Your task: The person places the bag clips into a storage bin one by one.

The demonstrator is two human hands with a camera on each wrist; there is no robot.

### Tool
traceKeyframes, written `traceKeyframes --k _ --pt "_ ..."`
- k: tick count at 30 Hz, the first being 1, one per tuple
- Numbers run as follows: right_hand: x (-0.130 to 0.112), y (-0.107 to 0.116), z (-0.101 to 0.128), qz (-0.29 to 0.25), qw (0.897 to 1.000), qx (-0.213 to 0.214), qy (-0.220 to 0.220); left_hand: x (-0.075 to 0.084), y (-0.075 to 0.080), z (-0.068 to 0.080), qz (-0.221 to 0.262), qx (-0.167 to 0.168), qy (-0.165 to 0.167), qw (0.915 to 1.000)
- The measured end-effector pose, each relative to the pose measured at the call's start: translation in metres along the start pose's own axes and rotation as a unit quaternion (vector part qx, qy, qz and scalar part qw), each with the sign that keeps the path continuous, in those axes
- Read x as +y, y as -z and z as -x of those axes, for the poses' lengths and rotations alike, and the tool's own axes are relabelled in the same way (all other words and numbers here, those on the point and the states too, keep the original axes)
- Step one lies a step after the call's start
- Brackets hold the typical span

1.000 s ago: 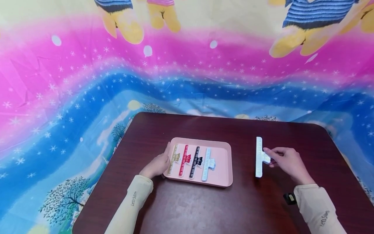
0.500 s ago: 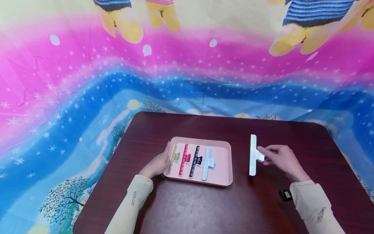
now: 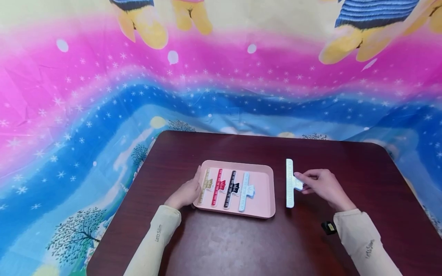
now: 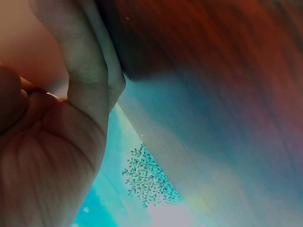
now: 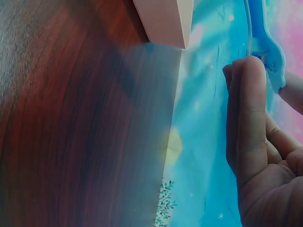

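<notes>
A pink tray (image 3: 263, 183) lies on the dark wood table (image 3: 241, 245) and holds a gold clip (image 3: 204, 186), a red clip (image 3: 217, 188), a black clip (image 3: 230, 189) and a light blue clip (image 3: 244, 191) side by side. My left hand (image 3: 193, 186) rests with straight fingers against the tray's left rim. My right hand (image 3: 299, 183) pinches the handle of a long white clip (image 3: 289, 183), held just right of the tray. In the right wrist view the clip (image 5: 265, 42) sits above my fingers (image 5: 246, 109), and the tray's corner (image 5: 165, 23) shows at the top.
A bright cloth (image 3: 103, 115) with pink and blue bands and stars hangs behind the table and spreads around it. The table's near half and right side are bare wood. A small black device (image 3: 329, 227) sits at my right wrist.
My right hand has carried the white clip leftward, from well right of the tray to close beside its right rim. The left hand has stayed on the tray's left edge.
</notes>
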State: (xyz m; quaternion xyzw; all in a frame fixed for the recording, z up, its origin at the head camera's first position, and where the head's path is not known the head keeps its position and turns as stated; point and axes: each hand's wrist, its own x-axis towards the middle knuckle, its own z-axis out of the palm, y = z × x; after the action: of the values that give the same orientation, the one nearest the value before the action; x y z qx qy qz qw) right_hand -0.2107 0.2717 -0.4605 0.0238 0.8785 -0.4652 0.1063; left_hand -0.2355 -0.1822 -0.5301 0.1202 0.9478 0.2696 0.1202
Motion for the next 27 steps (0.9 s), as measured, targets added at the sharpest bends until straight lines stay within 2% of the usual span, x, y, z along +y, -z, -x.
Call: traceKeyframes --k 17,27 --pt "-0.019 -0.014 -0.008 0.000 1.000 -0.005 0.025 0.001 0.001 0.001 -0.013 0.009 -0.013 0.9998" --pt "-0.030 -0.028 -0.016 -0.003 0.999 -0.025 0.033 0.000 0.002 0.002 -0.007 0.005 -0.007 0.9999"
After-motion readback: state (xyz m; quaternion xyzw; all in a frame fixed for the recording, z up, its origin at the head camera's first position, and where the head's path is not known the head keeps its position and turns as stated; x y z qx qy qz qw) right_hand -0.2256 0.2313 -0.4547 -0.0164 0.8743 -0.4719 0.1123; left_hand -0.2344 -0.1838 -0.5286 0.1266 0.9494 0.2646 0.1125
